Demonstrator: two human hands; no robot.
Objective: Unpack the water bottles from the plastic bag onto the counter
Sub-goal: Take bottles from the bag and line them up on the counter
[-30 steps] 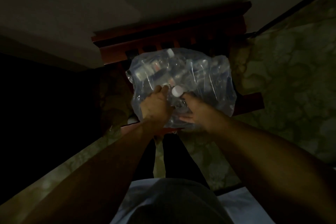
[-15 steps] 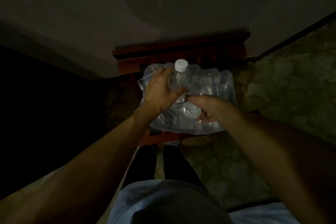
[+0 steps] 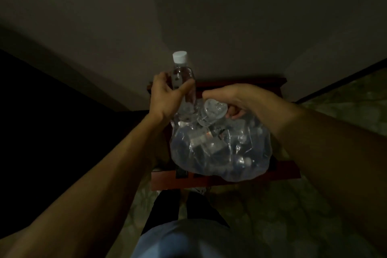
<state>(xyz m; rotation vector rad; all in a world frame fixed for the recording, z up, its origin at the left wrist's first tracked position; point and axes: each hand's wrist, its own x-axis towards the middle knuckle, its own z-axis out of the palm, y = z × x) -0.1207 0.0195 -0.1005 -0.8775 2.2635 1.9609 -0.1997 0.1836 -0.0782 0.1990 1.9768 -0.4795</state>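
Note:
A clear plastic bag (image 3: 219,155) full of several water bottles rests on a dark red wooden stand (image 3: 222,180). My left hand (image 3: 167,94) grips a clear water bottle (image 3: 182,73) with a white cap, held upright and mostly out of the bag's mouth. My right hand (image 3: 232,98) is closed on the bunched top of the bag, to the right of the bottle. The bottles inside the bag are blurred by the plastic.
The room is dim. A pale wall (image 3: 209,16) rises just behind the stand. Patterned floor (image 3: 345,111) lies to the right and below. A dark area fills the left side. My legs stand just in front of the stand.
My left hand took hold of a bottle and has lifted it up out of the bag. My right hand has gathered the bag's top and raised it.

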